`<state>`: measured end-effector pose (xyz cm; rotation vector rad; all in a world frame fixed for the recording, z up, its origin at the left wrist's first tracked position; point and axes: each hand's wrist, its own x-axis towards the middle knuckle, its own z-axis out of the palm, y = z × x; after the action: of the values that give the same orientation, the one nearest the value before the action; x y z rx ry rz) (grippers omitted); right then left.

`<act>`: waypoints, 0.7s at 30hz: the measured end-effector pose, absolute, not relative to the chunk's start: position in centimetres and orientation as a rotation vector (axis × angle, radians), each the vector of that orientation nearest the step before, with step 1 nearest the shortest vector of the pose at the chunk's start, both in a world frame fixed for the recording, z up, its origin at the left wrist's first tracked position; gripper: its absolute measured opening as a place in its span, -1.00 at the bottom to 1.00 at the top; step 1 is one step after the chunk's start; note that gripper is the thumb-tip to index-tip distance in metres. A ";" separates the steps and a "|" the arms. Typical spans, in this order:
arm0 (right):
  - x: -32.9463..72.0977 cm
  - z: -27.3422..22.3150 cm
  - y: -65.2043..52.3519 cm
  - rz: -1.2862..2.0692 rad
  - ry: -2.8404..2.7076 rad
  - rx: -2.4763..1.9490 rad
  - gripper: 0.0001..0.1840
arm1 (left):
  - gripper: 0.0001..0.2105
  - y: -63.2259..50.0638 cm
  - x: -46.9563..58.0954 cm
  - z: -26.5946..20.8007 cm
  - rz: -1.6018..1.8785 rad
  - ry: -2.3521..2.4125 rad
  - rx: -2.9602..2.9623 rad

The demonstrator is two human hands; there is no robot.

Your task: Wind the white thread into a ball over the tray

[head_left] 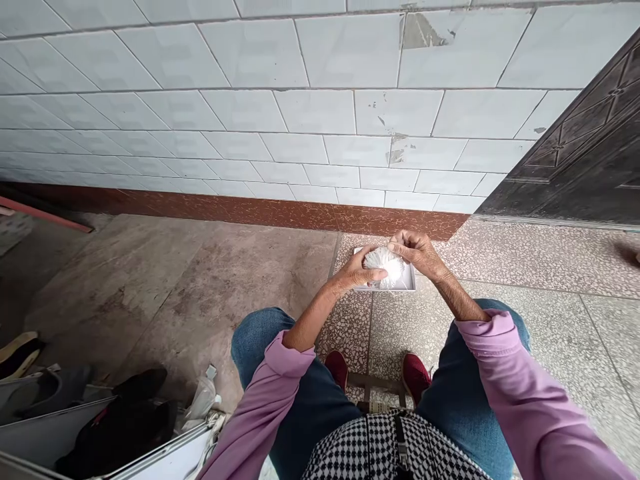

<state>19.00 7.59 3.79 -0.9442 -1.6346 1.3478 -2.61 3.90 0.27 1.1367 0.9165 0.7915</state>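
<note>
the white pom-pom [391, 268] is in hand, just above the pale tray [409, 279] on the speckled floor [425, 317], near the foot of the tiled wall [320, 123]. the left hand [357, 272] holds it from the left: its thumb lies across the near side and the other fingers go round the far side, so they are spread about as wide as the pom-pom itself. the right hand [413, 252] is at the upper right edge, thumb and forefinger brought close together in a narrow pinch. whether a strand is caught between them is too small to tell.

as for how far along this is, the round shape looks largely there: white strands fan out from a paler, denser middle, and the outline reads as a fairly full ball. that much seems done. the pom-pom is not set down, and with both hands on it, i would judge the work to be under way, at the stage of small touches along the edge rather than rough shaping. how many strands remain to be handled cannot be told from here, since the left thumb and the right fingers cover parts of the rim.
</note>
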 end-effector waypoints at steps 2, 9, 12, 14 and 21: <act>19.0 3.6 7.8 1.351 -1.607 -0.951 -0.31 | -0.21 3.8 -2.5 0.6 0.807 0.862 1.113; 18.5 2.0 8.5 1.380 -1.537 -1.027 -0.32 | -0.19 2.9 -2.3 2.0 0.838 0.711 0.897; 18.2 1.3 8.5 1.339 -1.571 -1.061 -0.40 | -0.17 3.2 -2.3 2.2 0.907 0.704 0.799; 18.0 0.8 8.3 1.257 -1.655 -1.087 -0.50 | -0.18 3.6 -2.3 2.0 0.983 0.722 0.735; 17.4 0.4 7.1 1.084 -2.038 -1.143 -0.71 | -0.23 4.7 -2.7 0.7 1.205 0.968 0.681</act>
<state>17.42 7.13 0.44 -1.1428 -2.0377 1.0841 -2.66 4.73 0.70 0.6807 0.9684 1.2051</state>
